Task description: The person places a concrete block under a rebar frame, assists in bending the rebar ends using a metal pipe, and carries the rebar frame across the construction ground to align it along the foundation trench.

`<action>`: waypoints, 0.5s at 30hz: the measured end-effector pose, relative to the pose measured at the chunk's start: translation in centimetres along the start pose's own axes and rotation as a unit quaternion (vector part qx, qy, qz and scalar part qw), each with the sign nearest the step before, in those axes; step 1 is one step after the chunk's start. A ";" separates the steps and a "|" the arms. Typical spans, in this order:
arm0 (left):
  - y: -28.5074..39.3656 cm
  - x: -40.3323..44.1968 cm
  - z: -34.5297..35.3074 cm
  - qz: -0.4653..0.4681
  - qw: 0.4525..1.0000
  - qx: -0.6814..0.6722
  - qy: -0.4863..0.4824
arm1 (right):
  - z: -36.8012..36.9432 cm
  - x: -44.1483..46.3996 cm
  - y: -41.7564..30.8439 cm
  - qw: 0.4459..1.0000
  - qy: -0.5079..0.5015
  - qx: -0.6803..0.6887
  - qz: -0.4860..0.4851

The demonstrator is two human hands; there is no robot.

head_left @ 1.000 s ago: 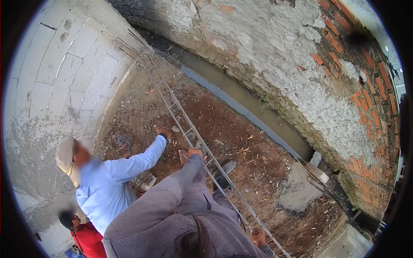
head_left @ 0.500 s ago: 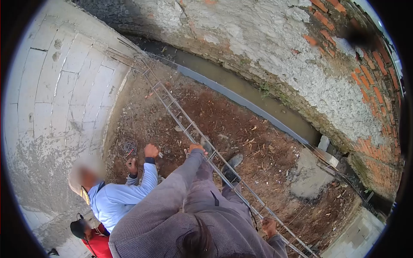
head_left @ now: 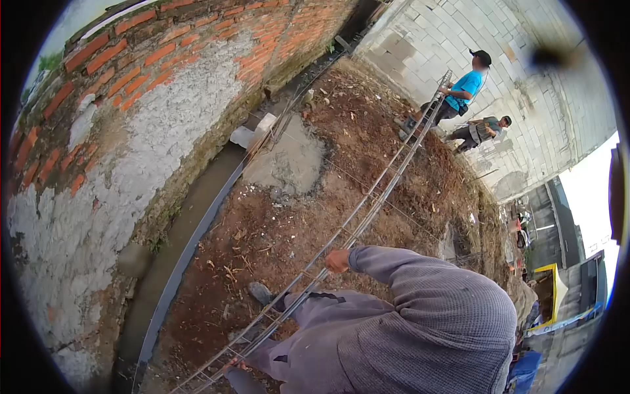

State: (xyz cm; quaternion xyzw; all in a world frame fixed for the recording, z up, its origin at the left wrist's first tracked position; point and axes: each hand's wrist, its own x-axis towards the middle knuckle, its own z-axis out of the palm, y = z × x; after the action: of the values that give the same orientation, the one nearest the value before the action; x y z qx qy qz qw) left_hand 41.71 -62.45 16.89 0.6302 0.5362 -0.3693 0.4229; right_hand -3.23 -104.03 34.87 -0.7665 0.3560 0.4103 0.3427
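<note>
A long, narrow steel rebar cage (head_left: 359, 226) with cross ties runs slantwise from the lower left to the upper right, in front of my legs. My right hand (head_left: 337, 261) is closed around one of its bars near the middle. Lower down, my left hand (head_left: 235, 364) grips the cage as well, partly hidden by the bars and my leg. At the far end, a person in a blue shirt (head_left: 467, 85) holds the cage with their hands. My shoes (head_left: 261, 293) stand on the soil beside and beneath it.
A water-filled ditch (head_left: 197, 210) with a grey edging strip (head_left: 190, 253) runs along the old brick wall (head_left: 144, 59). Another person (head_left: 482, 131) is near the block wall (head_left: 453, 39). Concrete blocks (head_left: 252, 134) lie by the ditch; a thin string crosses the reddish soil (head_left: 354, 131).
My view has swung right, bringing the cage's other end and two people there into sight. The people on my left have gone out of view. Both hands remain on the cage.
</note>
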 end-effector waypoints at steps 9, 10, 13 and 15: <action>1.1 0.5 -0.2 -0.015 0.998 0.030 -0.047 | 1.1 -1.0 -2.6 1.000 0.001 0.027 0.014; 1.4 0.4 -0.4 -0.015 0.998 0.031 -0.051 | 0.9 -1.5 -3.0 1.000 0.031 0.000 0.001; 1.7 0.0 -0.8 -0.016 0.998 0.030 -0.061 | -0.1 -2.3 -3.5 0.999 0.009 0.037 0.018; 1.8 -0.1 -0.9 -0.017 0.997 0.027 -0.068 | 0.3 -1.4 -2.2 0.996 0.026 0.074 -0.034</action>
State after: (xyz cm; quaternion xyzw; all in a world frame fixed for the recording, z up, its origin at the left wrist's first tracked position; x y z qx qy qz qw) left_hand 43.46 -61.79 17.50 0.6056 0.5069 -0.4328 0.4348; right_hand -2.09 -102.29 36.50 -0.7612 0.3674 0.3510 0.4030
